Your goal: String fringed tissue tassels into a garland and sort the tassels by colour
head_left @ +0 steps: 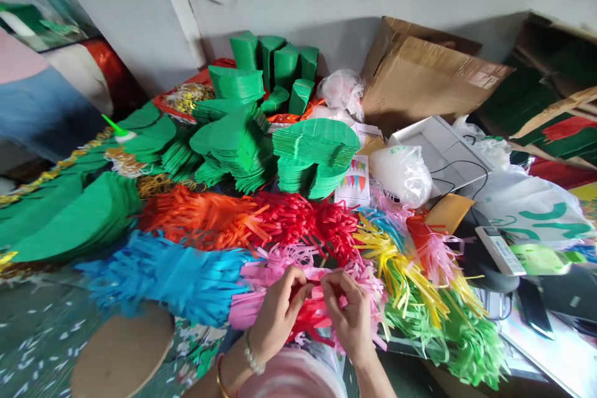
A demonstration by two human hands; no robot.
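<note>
My left hand, with a bead bracelet on its wrist, pinches the top edge of a red fringed paper tassel. At the tassel's other side my right hand closes thumb and fingers on the same edge. The tassel's cut strips hang down between my hands; the fingers partly hide its top. Pink fringed paper lies just behind and under my hands. Blue fringed paper is to the left, with orange fringe and red fringe beyond. Yellow fringe and light green fringe lie to the right.
Stacks of green paper shapes fill the table's back and left. A cardboard box, a white box and plastic bags stand at the back right. A phone lies right. Another person is at far left.
</note>
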